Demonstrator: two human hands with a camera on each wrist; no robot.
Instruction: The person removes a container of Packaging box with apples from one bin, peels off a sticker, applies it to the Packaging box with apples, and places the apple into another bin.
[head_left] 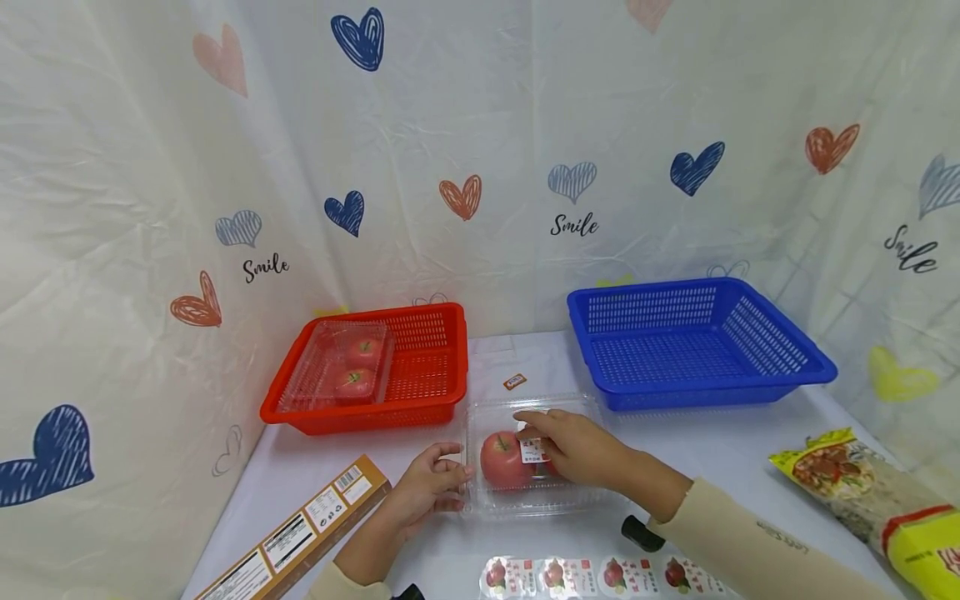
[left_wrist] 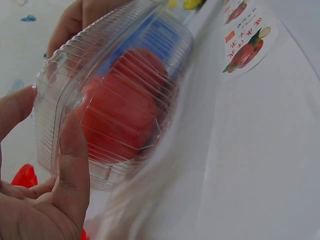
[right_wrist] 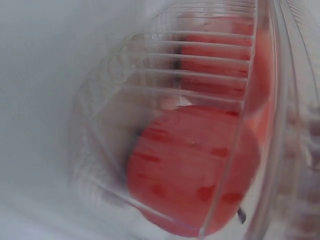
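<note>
A clear plastic clamshell box (head_left: pixel 525 502) lies closed on the white-covered table, with red apples (head_left: pixel 504 460) inside. My right hand (head_left: pixel 581 446) rests over the lid with its fingers extended across a white printed label (head_left: pixel 534 451), which it partly hides. At the box's left edge, my left hand (head_left: pixel 427 487) touches the rim with fingers apart. The left wrist view shows its thumb (left_wrist: pixel 74 155) against the rim of the box (left_wrist: pixel 107 170). In the right wrist view, an apple (right_wrist: pixel 195 170) fills the middle behind the ribbed plastic; no right fingers show clearly there.
A red basket (head_left: pixel 442 408) at back left holds another clear box (head_left: pixel 309 379) with apples. A blue basket (head_left: pixel 697 398) stands at back right. A long brown carton (head_left: pixel 303 533) lies left, a yellow food bag (head_left: pixel 885 500) right. Apple label stickers (head_left: pixel 567 577) lie at the front.
</note>
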